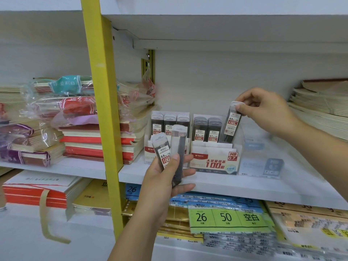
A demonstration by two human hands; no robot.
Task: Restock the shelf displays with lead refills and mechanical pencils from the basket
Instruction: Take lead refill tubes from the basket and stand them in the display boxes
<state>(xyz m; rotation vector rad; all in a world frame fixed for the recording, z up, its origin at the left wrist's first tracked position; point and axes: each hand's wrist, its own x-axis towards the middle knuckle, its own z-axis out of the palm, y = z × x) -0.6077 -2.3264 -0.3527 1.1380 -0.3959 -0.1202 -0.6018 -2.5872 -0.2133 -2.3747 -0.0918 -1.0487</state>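
My right hand (267, 108) pinches the white cap of a dark lead refill case (231, 125), held upright in the right-hand slot of the 0.7 HB display box (214, 162). Two rows of refill cases (206, 131) stand beside it in that box. To its left a second display box (148, 153) holds several 0.5 refill cases (169, 123). In front of that box my left hand (165, 178) grips two refill cases (170, 149), fanned apart, one showing its 0.5 label. No basket or mechanical pencils are in view.
A clear display box (263, 162) stands right of the 0.7 box on the white shelf (244, 187). Notebook stacks (90, 136) lie left of a yellow upright (105, 102); more paper stacks (323, 110) sit far right. Loose-leaf paper packs (227, 219) fill the shelf below.
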